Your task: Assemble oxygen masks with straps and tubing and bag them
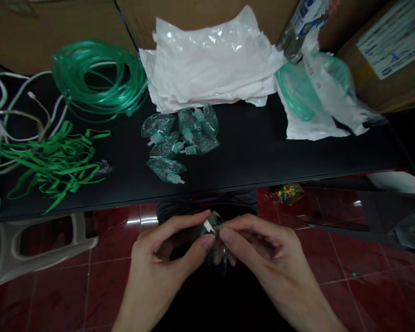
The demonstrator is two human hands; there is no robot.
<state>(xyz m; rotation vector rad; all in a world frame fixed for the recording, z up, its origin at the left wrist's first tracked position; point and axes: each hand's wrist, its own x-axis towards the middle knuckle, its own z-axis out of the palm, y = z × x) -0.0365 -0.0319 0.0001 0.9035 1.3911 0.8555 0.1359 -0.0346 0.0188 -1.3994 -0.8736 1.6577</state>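
Note:
A clear green oxygen mask (222, 265) is between my two hands, in front of my lap and below the table's edge. My left hand (174, 251) grips its left side, thumb and index finger closed at a small whitish strip (208, 225) on the mask. From the other side, my right hand (263, 244) pinches the mask close to that strip. My fingers hide much of the mask. Beyond them on the table lies a group of similar green masks (166, 167) with pale connectors.
On the black table (249, 152) are tangled green straps (60, 161), coiled green tubing (64, 69), white cables (2, 90), stacked white plastic bags (210, 64) and a bagged mask set (299, 99). Cardboard boxes (352, 60) stand behind. A plastic stool (7, 249) is at lower left.

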